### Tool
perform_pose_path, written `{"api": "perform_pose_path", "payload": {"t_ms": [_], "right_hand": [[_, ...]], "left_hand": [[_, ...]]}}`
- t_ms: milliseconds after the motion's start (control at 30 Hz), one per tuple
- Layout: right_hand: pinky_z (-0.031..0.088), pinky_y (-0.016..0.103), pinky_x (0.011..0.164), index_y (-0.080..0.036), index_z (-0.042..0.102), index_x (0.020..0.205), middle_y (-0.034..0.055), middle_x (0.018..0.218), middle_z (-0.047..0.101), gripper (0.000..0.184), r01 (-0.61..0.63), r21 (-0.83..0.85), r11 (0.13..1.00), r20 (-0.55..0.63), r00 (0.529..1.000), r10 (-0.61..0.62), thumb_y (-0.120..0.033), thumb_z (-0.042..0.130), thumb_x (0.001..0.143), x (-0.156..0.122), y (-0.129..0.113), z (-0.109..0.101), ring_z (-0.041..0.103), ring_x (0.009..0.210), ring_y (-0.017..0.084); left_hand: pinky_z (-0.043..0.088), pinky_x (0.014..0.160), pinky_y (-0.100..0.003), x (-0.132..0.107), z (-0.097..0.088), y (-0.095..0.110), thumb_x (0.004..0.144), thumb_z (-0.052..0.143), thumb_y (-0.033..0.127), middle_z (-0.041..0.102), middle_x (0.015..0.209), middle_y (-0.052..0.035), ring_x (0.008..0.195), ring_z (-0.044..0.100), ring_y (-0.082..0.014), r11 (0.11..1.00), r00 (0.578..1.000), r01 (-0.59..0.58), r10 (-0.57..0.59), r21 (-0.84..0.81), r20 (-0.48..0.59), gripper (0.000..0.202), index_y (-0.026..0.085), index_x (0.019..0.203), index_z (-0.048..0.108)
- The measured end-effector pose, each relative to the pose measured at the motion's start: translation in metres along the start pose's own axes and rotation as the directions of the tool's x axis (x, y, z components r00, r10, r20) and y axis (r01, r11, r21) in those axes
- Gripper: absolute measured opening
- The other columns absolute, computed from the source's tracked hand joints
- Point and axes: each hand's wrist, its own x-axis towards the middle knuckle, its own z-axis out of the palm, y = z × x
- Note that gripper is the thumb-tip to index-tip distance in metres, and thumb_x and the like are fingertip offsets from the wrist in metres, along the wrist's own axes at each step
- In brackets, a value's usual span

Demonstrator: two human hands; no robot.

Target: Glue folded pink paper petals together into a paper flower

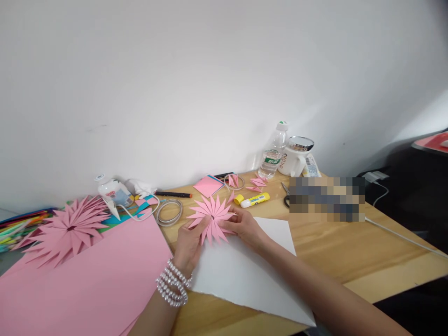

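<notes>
A pink folded-paper star flower [211,212] with many pointed petals is held up between my two hands, above a white sheet of paper [241,275]. My left hand [191,238] pinches its lower left side, thumb on the front near the small centre hole. On the right edge, my right hand [245,226] grips the petals between thumb and fingers. Just beyond the star lie a yellow glue stick [255,200] with its yellow cap [238,199] off beside it, and several small pink folded pieces [258,182].
At left, a larger pink paper flower [70,228] rests on a big pink sheet [105,275], near pens and a white bottle [114,189]. Along the wall stand a water bottle [275,151] and a white mug [293,161]. Scissors [286,196] and a coiled cable [169,212] lie on the table.
</notes>
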Motion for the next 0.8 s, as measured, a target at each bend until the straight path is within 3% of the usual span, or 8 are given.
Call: {"api": "perform_pose_path", "payload": {"t_ms": [167, 333, 433, 467, 533, 667, 733, 800], "right_hand": [[0.052, 0.039, 0.073, -0.018, 0.057, 0.091, 0.0016, 0.071, 0.068, 0.05, 0.029, -0.023, 0.999, -0.067, 0.997, -0.031, -0.035, 0.081, 0.05, 0.001, 0.004, 0.001, 0.065, 0.067, 0.021], [0.053, 0.035, 0.07, -0.018, 0.055, 0.088, 0.002, 0.077, 0.067, 0.043, 0.021, -0.028, 0.999, -0.019, 1.0, -0.021, -0.037, 0.077, 0.056, -0.001, -0.003, 0.008, 0.064, 0.07, 0.018], [0.053, 0.029, 0.064, -0.019, 0.055, 0.085, -0.0006, 0.075, 0.065, 0.035, 0.004, 0.006, 1.0, 0.012, 1.0, -0.005, -0.035, 0.075, 0.061, 0.001, -0.017, 0.009, 0.062, 0.067, 0.013], [0.053, 0.026, 0.063, -0.019, 0.055, 0.083, -0.0021, 0.073, 0.063, 0.032, 0.007, 0.027, 1.0, 0.019, 1.0, -0.008, -0.033, 0.075, 0.061, 0.003, -0.023, 0.008, 0.061, 0.064, 0.011], [0.052, 0.022, 0.061, -0.018, 0.057, 0.08, -0.004, 0.068, 0.061, 0.028, 0.029, 0.071, 0.997, 0.047, 0.998, -0.032, -0.029, 0.075, 0.062, 0.009, -0.038, 0.009, 0.058, 0.059, 0.007], [0.051, 0.017, 0.063, -0.016, 0.059, 0.078, -0.0027, 0.071, 0.062, 0.025, 0.105, 0.12, 0.987, 0.085, 0.99, -0.116, -0.026, 0.075, 0.062, 0.032, -0.06, 0.033, 0.058, 0.063, 0.006], [0.053, 0.02, 0.064, -0.015, 0.058, 0.078, -0.0018, 0.07, 0.061, 0.026, 0.091, 0.114, 0.989, 0.139, 0.985, -0.106, -0.027, 0.076, 0.061, 0.047, -0.059, 0.06, 0.059, 0.064, 0.007], [0.054, 0.022, 0.06, -0.015, 0.056, 0.076, -0.0033, 0.064, 0.058, 0.031, -0.002, 0.112, 0.994, 0.178, 0.984, -0.018, -0.024, 0.078, 0.057, 0.061, -0.048, 0.094, 0.058, 0.06, 0.008]], "left_hand": [[0.05, 0.076, -0.037, 0.0, 0.003, -0.003, 0.057, 0.076, 0.028, 0.072, 0.083, -0.0103, 0.078, 0.065, -0.0229, 0.997, 0.996, -0.072, 0.073, 0.034, -0.041, 0.033, 0.01, 0.083, 0.069], [0.048, 0.078, -0.035, 0.001, 0.002, -0.001, 0.058, 0.076, 0.031, 0.071, 0.085, -0.0091, 0.081, 0.064, -0.0219, 0.99, 0.99, -0.139, 0.139, 0.002, -0.033, 0.035, 0.011, 0.086, 0.068], [0.047, 0.08, -0.032, 0.0, 0.001, 0.008, 0.065, 0.065, 0.052, 0.069, 0.096, -0.0112, 0.091, 0.061, -0.0227, 0.985, 0.984, -0.164, 0.167, -0.051, 0.068, 0.045, 0.014, 0.088, 0.067], [0.047, 0.081, -0.032, 0.0, 0.001, 0.012, 0.067, 0.055, 0.062, 0.066, 0.103, -0.0121, 0.097, 0.059, -0.0237, 0.98, 0.972, -0.162, 0.179, -0.118, 0.149, 0.055, 0.015, 0.094, 0.065], [0.048, 0.082, -0.035, 0.003, -0.002, 0.016, 0.068, 0.034, 0.074, 0.062, 0.109, -0.013, 0.104, 0.056, -0.0255, 0.945, 0.962, -0.136, 0.197, -0.297, 0.186, 0.071, 0.017, 0.1, 0.062], [0.049, 0.083, -0.04, 0.016, -0.008, 0.008, 0.084, 0.041, 0.049, 0.064, 0.097, -0.0116, 0.093, 0.061, -0.0218, 0.923, 1.0, -0.011, 0.007, -0.384, -0.012, 0.038, 0.017, 0.088, 0.06], [0.05, 0.081, -0.037, 0.021, -0.011, 0.0, 0.084, 0.05, 0.033, 0.065, 0.084, -0.0105, 0.081, 0.064, -0.0196, 0.928, 0.991, 0.112, -0.129, -0.355, -0.025, 0.022, 0.014, 0.079, 0.06], [0.051, 0.078, -0.035, 0.022, -0.012, -0.006, 0.084, 0.05, 0.024, 0.065, 0.075, -0.0078, 0.071, 0.064, -0.0171, 0.916, 0.986, 0.159, -0.168, -0.369, 0.008, 0.017, 0.014, 0.074, 0.06]]}}
